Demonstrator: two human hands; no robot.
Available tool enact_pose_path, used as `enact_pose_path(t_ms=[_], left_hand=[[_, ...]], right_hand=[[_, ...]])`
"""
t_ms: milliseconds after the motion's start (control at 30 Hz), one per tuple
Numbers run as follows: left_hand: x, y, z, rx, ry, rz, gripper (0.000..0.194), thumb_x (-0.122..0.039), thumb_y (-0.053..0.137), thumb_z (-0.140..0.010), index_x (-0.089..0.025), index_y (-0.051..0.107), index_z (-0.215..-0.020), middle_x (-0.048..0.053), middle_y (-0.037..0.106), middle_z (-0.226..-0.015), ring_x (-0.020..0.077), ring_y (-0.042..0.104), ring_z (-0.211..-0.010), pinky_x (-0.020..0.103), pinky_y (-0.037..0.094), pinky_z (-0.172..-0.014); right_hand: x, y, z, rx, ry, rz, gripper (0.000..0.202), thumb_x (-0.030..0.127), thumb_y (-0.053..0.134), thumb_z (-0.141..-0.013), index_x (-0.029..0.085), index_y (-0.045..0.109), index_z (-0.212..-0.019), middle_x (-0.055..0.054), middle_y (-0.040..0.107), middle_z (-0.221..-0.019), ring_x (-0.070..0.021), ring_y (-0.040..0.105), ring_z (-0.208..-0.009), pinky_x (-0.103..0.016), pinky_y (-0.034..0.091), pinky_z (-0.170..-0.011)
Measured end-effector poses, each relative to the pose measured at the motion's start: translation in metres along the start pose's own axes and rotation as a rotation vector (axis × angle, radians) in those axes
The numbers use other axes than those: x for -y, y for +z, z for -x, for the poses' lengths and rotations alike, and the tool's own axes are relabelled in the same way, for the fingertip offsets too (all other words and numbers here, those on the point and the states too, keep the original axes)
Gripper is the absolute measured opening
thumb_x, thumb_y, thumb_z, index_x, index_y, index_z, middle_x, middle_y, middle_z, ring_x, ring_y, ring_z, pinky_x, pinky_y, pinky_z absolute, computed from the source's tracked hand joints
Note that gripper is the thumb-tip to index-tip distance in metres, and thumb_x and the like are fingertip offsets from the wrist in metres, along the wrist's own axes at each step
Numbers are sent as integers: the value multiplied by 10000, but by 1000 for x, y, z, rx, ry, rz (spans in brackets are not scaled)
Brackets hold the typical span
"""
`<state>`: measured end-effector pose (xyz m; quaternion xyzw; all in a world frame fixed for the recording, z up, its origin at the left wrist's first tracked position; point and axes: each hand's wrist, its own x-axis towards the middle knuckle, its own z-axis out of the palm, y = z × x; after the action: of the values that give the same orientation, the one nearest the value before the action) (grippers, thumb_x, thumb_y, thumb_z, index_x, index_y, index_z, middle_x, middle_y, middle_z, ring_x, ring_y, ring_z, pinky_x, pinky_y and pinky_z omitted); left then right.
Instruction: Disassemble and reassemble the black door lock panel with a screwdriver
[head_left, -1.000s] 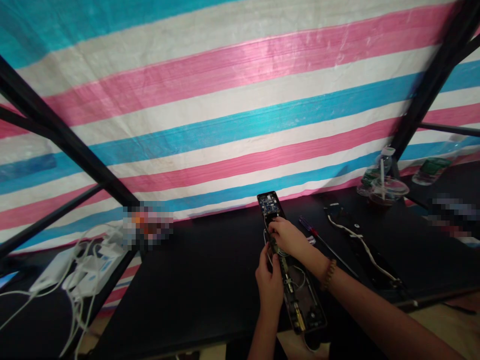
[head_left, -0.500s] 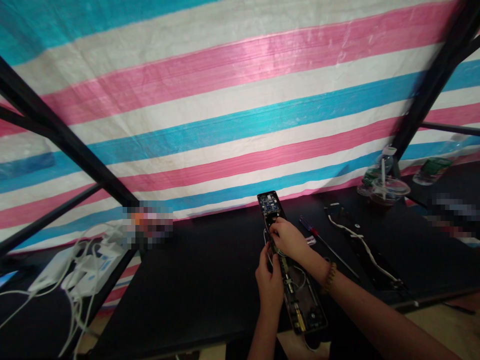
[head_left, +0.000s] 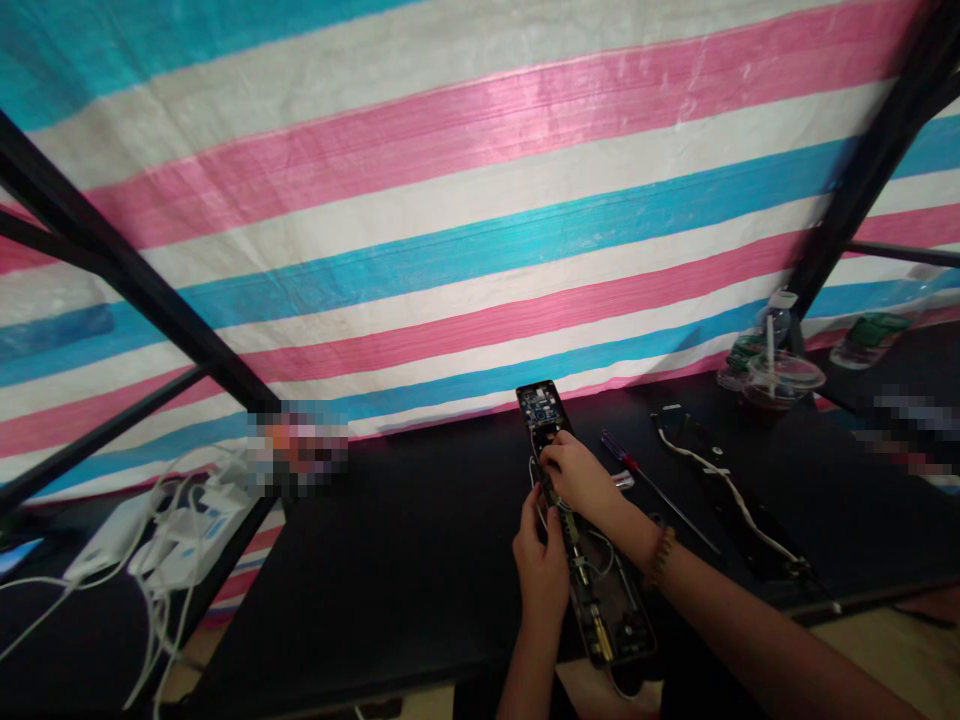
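A long, narrow black electronic device casing [head_left: 628, 590] lies open on the table, one end pointing away from me. Inside are a blue circuit board [head_left: 541, 408], brass-coloured cylindrical parts [head_left: 601, 632] and thin wires. My left hand [head_left: 541, 560] is at the casing's left edge, thumb and forefinger closed around a thin white wire [head_left: 532, 470]. My right hand [head_left: 581, 478] reaches over the casing from the right, fingers pinched just below the circuit board; what they hold is hidden. A purple-and-red-handled screwdriver [head_left: 619, 450] lies to the right of my right hand.
Farther right lies a dark strip-shaped panel [head_left: 739, 520] with a whitish cable [head_left: 742, 507] along it. A plastic cup [head_left: 784, 380] and bottles stand at the back right. White cables and power adapters [head_left: 191, 540] crowd the left. A striped tarp [head_left: 480, 260] hangs behind the table.
The view has shifted very slightly. Both hands keep nearly the same place and grip on the open casing.
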<state>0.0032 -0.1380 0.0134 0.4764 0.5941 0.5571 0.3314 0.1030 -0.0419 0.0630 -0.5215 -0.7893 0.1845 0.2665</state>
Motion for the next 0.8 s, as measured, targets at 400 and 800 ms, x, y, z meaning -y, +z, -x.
enact_pose_path(t_ms=[400,800], left_hand=[[-3,0,0,-2,-12,3,421,-362,549,-920,-174,628,-1289,128,707,-1267,254,665,-1170,356,505,-991],[-3,0,1,-1,-1,-5,422,-366,541,-927,-157,626,-1284,144,726,-1214,263,689,-1110,376,525,-955]], right_hand=[[2,-5,-4,34,26,-17,202,70,581,-862,156,760,-825,-95,638,-1029,-183,626,-917,-261,467,-867],[15,-23,-17,153,74,31,157,130,624,-841,160,778,-840,-97,721,-954,-178,670,-877,-238,464,-806]])
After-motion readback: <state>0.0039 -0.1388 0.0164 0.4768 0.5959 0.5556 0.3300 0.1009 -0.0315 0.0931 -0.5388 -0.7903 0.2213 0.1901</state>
